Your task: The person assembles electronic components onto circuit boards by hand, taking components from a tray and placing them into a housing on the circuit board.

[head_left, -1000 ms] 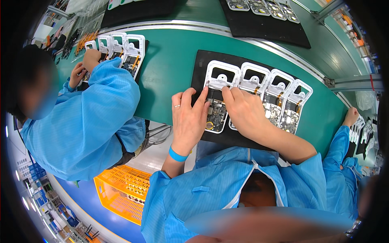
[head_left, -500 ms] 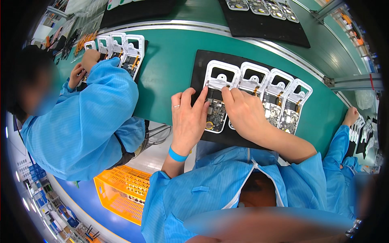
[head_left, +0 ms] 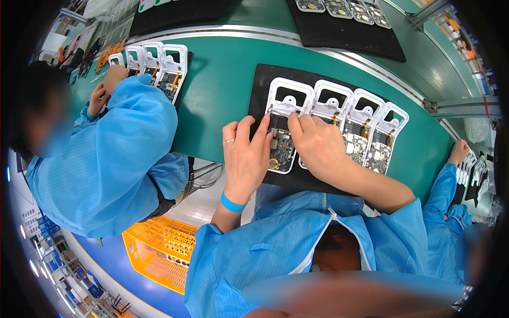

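Several white plastic housings lie side by side on a black mat [head_left: 260, 87], each with a green-grey circuit board in its lower half. My left hand [head_left: 245, 161] rests at the left edge of the leftmost housing [head_left: 290, 83], fingers stretched and apart. Its index fingertip touches the frame near the top of the circuit board [head_left: 284, 144], and the thumb is at the board's left side. My right hand [head_left: 321, 146] has its fingers closed at the board's upper right corner; whatever they pinch is hidden. It partly covers the second housing [head_left: 334, 86], whose orange flex cable shows.
A co-worker in a blue smock [head_left: 106, 169] works at similar housings [head_left: 174, 50] on the left. Another person's sleeve [head_left: 441, 196] is at the right. Beyond a metal rail [head_left: 249, 33], a second black mat [head_left: 344, 40] holds more boards. An orange crate [head_left: 159, 241] stands below.
My hands have barely moved and stay at the leftmost housing; the right fingers have shifted slightly left. The left co-worker's arm has moved a little to the left.
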Tool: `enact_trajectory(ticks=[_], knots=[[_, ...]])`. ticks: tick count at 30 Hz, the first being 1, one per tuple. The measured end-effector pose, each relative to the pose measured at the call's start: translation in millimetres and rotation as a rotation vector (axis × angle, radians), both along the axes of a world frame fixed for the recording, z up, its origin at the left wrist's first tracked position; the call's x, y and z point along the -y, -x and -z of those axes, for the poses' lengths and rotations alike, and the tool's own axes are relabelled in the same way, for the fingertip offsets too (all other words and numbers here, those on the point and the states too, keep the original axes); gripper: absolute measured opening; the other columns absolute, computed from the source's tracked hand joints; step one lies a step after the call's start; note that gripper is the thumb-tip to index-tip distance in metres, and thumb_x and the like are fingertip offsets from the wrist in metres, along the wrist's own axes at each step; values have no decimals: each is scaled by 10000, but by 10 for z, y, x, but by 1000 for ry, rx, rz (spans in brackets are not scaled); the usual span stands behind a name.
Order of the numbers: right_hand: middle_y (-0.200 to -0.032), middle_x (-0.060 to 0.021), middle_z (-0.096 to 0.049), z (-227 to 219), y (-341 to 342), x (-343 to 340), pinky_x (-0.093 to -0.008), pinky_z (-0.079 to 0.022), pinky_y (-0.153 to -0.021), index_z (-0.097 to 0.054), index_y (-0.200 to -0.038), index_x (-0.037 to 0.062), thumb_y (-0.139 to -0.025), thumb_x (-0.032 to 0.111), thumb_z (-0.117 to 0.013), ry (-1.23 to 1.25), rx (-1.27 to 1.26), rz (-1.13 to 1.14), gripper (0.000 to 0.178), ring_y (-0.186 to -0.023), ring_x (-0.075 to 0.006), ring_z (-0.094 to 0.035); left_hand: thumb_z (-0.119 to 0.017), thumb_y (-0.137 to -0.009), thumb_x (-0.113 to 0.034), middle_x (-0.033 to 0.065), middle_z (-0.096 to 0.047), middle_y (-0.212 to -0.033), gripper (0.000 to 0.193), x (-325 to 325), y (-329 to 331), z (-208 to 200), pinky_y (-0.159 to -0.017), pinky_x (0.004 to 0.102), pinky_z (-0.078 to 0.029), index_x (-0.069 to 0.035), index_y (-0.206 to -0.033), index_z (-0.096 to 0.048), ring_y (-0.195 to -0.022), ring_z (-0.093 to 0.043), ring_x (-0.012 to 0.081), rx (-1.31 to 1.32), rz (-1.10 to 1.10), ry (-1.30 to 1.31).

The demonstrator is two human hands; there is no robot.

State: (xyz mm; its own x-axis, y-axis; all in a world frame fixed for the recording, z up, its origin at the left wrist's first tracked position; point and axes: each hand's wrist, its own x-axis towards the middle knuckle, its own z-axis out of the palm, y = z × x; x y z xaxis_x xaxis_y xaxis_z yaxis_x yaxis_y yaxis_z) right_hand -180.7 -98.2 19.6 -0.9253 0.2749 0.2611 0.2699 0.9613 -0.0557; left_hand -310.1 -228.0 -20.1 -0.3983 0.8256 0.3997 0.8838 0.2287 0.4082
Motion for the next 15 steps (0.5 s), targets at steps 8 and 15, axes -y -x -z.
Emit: enact_trajectory(ticks=[8,15], knots=[[-858,-119,-628,37,-25,-71,-311,-550,-533,-611,-1112,-79,-759,111,-666,-65,1,-65,405,-754,-219,-680,-739,-847,-85,152,-570,-1208,391,-9,-30,-68,-903,454,-456,-49,-1234,-694,-1067,-495,362,10,17,42],[-878,-126,-639,-37,-89,-47,-314,-552,-540,-609,-1119,-93,-760,118,-667,-114,13,-79,421,-760,-223,-681,-719,-866,-78,178,-552,-1221,407,-26,-134,-171,-917,460,-451,-3,-1261,-660,-1091,-489,377,50,40,67]])
